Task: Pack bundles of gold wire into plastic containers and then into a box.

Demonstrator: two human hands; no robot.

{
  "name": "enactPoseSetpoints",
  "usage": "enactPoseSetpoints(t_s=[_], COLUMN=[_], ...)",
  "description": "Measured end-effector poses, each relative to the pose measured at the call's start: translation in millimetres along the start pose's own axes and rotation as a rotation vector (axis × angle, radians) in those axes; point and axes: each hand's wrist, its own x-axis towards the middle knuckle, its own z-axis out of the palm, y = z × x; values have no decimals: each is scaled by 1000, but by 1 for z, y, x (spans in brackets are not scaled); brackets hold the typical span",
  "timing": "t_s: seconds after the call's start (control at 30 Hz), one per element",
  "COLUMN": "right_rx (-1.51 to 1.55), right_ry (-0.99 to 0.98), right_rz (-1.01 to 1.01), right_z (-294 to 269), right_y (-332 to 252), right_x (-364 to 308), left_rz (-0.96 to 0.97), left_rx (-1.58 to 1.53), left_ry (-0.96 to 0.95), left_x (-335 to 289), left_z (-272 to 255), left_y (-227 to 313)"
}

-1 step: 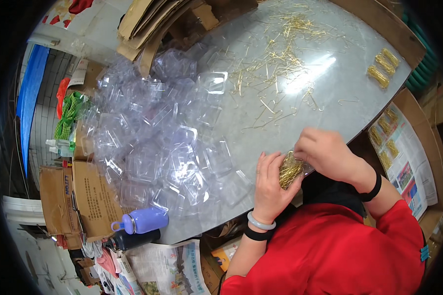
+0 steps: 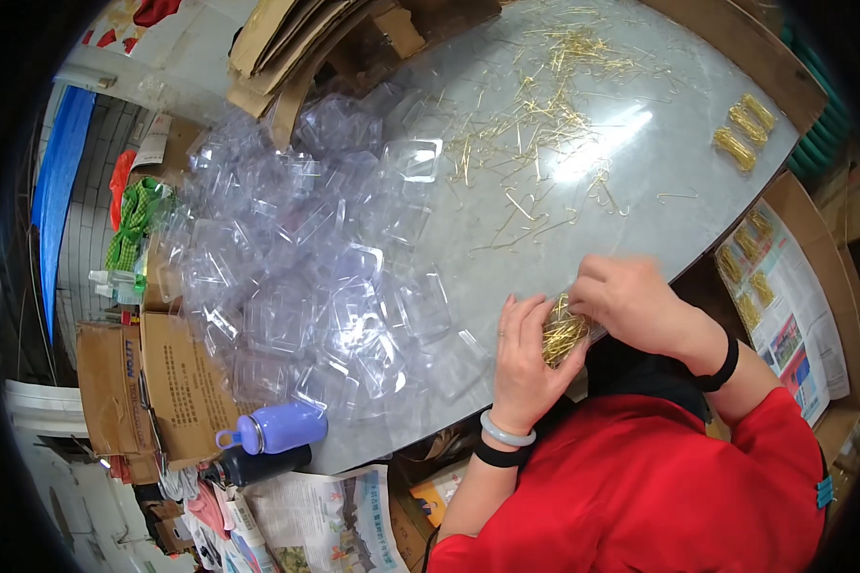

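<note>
My left hand (image 2: 531, 368) curls round a bunch of gold metal hooks (image 2: 564, 336) at the table's near edge. A clear plastic edge shows beside the bunch, though I cannot make out its full shape. Bent fingers of my right hand (image 2: 626, 298) press together at the bunch's upper right side. Whatever lies between those fingertips is hidden. Loose gold hooks (image 2: 535, 124) lie scattered over the grey table (image 2: 506, 277) beyond my hands. Packed bundles of gold hooks (image 2: 747, 124) rest at the table's far right.
Clear plastic boxes (image 2: 296, 258) form a large heap on the left. A purple bottle (image 2: 287, 428) and a black bottle (image 2: 258, 465) lie near the front left edge. Cardboard (image 2: 291, 48) stands at the back. At right, a newspaper-lined carton (image 2: 803, 358) holds more bundles.
My right hand has shifted slightly left against the bunch of hooks. The left hand keeps its place.
</note>
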Motion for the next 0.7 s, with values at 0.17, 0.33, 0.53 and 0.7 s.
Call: enactPoseSetpoints(t_s=[0.17,0.33,0.53,0.7], right_rx=[128,56,132,66], right_ry=[73,158,138,128], right_rz=[35,19,4,-6], right_z=[-3,14,5,7], right_y=[1,-4,-8,-5], right_x=[-3,-16,-19,-19], left_rz=[-17,-19,-52,-11], left_rx=[4,18,29,-2], left_ry=[34,36,49,29], left_x=[-3,-1,-3,0], left_z=[0,3,2,1], left_y=[-2,0,-1,1])
